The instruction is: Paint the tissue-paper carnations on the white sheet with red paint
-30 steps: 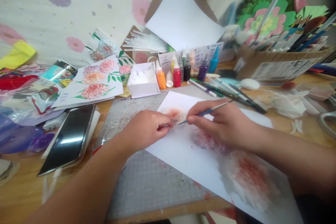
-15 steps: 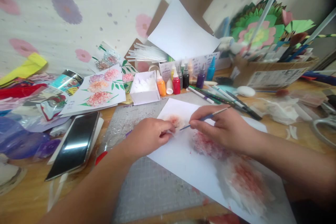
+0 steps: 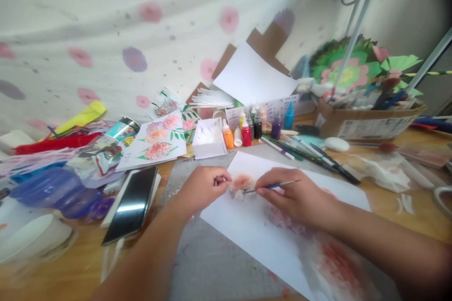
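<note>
A white sheet of paper point(image 3: 254, 225) lies on a grey cutting mat point(image 3: 208, 268), with pink-red flower blotches painted on it. My right hand point(image 3: 298, 197) is closed on a thin blue-handled paintbrush point(image 3: 271, 187), whose tip touches a small pink flower point(image 3: 242, 182) near the sheet's far corner. My left hand point(image 3: 201, 188) rests at the sheet's left edge beside that flower, fingers pinched together on something I cannot make out.
Small paint bottles point(image 3: 247, 129) and a white box point(image 3: 210, 138) stand behind the sheet, with pens point(image 3: 310, 153) to their right. A black phone point(image 3: 131, 204) and a flower painting point(image 3: 155, 141) lie at left. A cardboard box point(image 3: 370, 122) with paper flowers stands at back right.
The camera has tilted up and pulled back, showing more wall. Both hands stay at the small pink flower; the brush tip has shifted slightly over it.
</note>
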Tool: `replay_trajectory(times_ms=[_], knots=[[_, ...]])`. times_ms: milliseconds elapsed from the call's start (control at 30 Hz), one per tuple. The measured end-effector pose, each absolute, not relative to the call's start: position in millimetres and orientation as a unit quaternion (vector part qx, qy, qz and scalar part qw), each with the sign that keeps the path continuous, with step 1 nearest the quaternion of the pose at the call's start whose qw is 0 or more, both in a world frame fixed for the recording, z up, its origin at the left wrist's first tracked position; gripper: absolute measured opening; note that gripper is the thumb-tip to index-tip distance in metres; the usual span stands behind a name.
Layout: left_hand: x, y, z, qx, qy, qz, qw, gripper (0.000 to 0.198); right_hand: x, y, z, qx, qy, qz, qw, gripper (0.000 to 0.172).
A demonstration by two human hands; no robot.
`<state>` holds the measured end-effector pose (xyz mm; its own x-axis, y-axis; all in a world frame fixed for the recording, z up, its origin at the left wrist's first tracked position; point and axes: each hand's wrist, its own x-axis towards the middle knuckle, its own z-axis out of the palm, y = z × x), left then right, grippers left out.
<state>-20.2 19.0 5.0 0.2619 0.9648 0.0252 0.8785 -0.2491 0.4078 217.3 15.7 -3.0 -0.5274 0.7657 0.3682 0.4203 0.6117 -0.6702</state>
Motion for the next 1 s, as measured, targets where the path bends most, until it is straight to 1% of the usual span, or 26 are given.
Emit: replay_trajectory(times_ms=[100,200,300,433,600,800,1000], knots=[[-30,39,24,0.731,0.66,0.161,0.06,0.021,218,15,-2,-0.357,-0.834,0.266,0.325,0.019],[-40,75,41,0.711,0.686,0.154,-0.025,0.02,219,14,-4,-0.355,-0.838,0.274,0.31,0.02],[-48,117,44,0.707,0.695,0.11,-0.067,0.019,220,14,-8,-0.359,-0.839,0.282,0.296,0.022],[-50,162,36,0.733,0.673,0.017,-0.096,0.032,219,17,-10,-0.363,-0.837,0.292,0.287,0.023],[-45,194,28,0.77,0.624,-0.064,-0.116,0.036,219,16,-9,-0.364,-0.835,0.303,0.279,0.022],[-51,208,23,0.76,0.633,-0.073,-0.13,0.037,219,16,-8,-0.367,-0.834,0.311,0.271,0.021],[-60,217,18,0.763,0.638,-0.066,-0.078,0.036,218,19,-7,-0.367,-0.832,0.31,0.275,0.022]])
